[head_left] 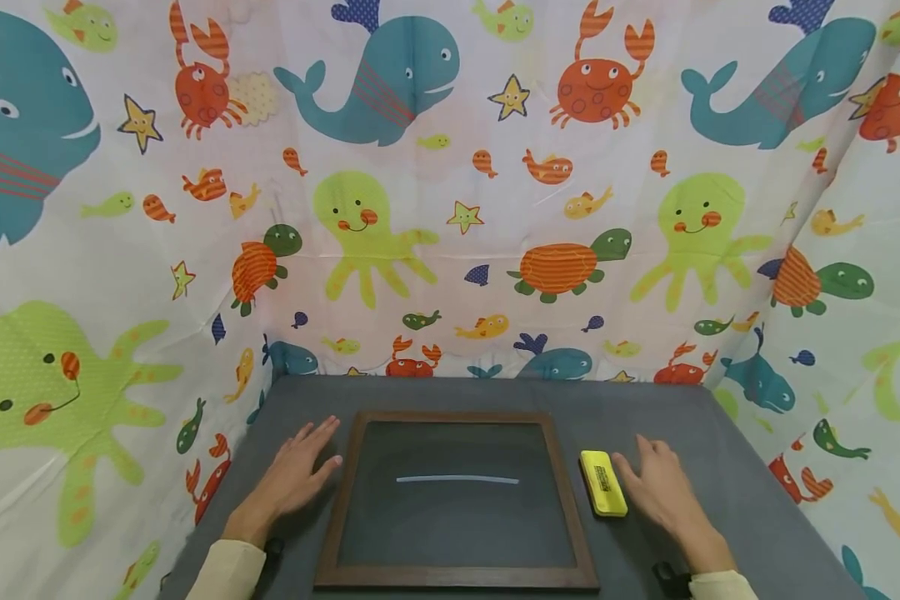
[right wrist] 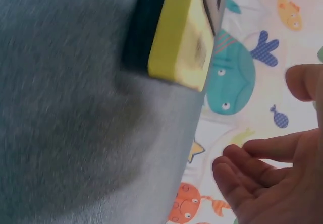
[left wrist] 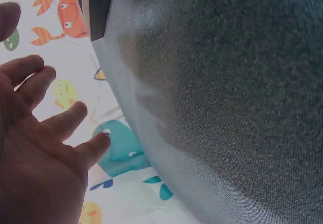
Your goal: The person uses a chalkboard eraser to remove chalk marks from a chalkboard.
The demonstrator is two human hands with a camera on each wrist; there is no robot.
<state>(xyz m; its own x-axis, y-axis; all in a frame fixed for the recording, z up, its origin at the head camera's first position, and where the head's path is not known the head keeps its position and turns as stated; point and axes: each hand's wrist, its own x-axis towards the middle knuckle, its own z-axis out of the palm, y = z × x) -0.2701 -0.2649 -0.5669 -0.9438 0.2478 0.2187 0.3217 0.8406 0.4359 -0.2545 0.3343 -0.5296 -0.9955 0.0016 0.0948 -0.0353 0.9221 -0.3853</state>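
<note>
A small chalkboard [head_left: 450,529] with a brown wooden frame [head_left: 457,577] lies flat on the table. One pale, nearly level line [head_left: 457,479] crosses its dark middle. Left of the frame, my left hand [head_left: 292,473] hovers over the cloth with spread fingers, holding nothing. To the right of the board lies a yellow eraser [head_left: 603,483], whose dark underside shows in the right wrist view. Just beyond the eraser, my right hand [head_left: 662,487] has loosely extended fingers and grips nothing. Its thumb is close to the eraser, apart from it in the right wrist view.
Dark grey cloth [head_left: 495,393] covers the table. A white curtain [head_left: 450,325] printed with sea animals hangs behind the table and along both sides. Each wrist wears a dark strap [head_left: 671,579] below a pale sleeve [head_left: 228,571].
</note>
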